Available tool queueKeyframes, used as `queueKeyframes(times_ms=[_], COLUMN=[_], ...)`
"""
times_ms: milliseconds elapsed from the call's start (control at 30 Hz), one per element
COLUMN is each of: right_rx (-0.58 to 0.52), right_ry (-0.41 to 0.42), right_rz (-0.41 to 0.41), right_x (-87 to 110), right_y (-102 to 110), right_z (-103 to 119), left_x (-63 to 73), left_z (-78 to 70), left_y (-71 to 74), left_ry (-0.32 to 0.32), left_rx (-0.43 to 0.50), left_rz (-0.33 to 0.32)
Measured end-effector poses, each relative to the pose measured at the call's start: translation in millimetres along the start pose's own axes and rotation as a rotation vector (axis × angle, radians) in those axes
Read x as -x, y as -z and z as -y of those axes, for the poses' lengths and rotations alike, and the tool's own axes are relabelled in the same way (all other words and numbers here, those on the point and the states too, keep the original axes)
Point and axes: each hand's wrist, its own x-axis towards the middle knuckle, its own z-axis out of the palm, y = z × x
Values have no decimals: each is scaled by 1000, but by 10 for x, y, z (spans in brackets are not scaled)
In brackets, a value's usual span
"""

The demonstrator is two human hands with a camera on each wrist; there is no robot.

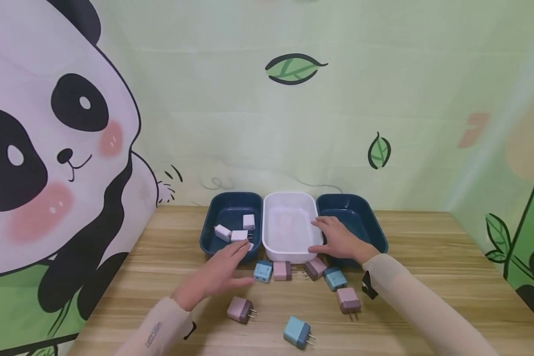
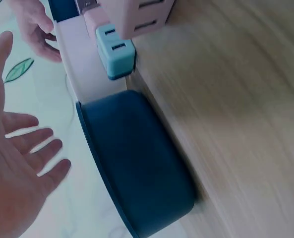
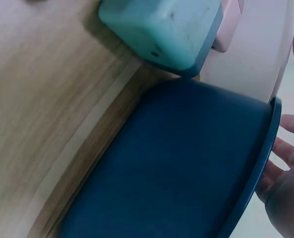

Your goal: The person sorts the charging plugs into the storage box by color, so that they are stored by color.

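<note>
My left hand (image 1: 218, 273) hovers with fingers spread over the front edge of the left dark blue tray (image 1: 206, 217), holding nothing. Inside that tray lie several white charger plugs (image 1: 223, 233). The right hand (image 1: 341, 241), its fingers extended and nothing in its grasp, is above the border between the white tray (image 1: 289, 256) and the right dark blue tray (image 1: 365, 222). In the left wrist view the left hand (image 2: 20, 168) shows loosely spread fingers. Past the blue rim, the right wrist view shows part of the right hand (image 3: 288, 163).
Close to the trays' front sit a blue plug (image 1: 263, 271), a pink plug (image 1: 282, 270), another pink plug (image 1: 316, 268) and a second blue plug (image 1: 335, 278). Nearer me on the wooden table (image 1: 160, 267) are more pink plugs (image 1: 240, 310) and a blue one (image 1: 297, 332). A panda-print cloth hangs behind.
</note>
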Motion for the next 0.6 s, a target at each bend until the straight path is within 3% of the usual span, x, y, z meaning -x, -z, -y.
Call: queueKeyframes(times_ms=[167, 333, 600], right_rx=[-33, -46, -80], right_ry=[-37, -56, -83], right_rz=[52, 102, 165], right_x=[-43, -74, -118], right_y=[-15, -20, -28], right_z=[-55, -100, -130], left_x=[78, 142, 260], left_z=[-87, -113, -34], left_y=[11, -67, -200], left_ry=[-28, -47, -97], left_rx=[66, 110, 126], left_rz=[110, 244, 274])
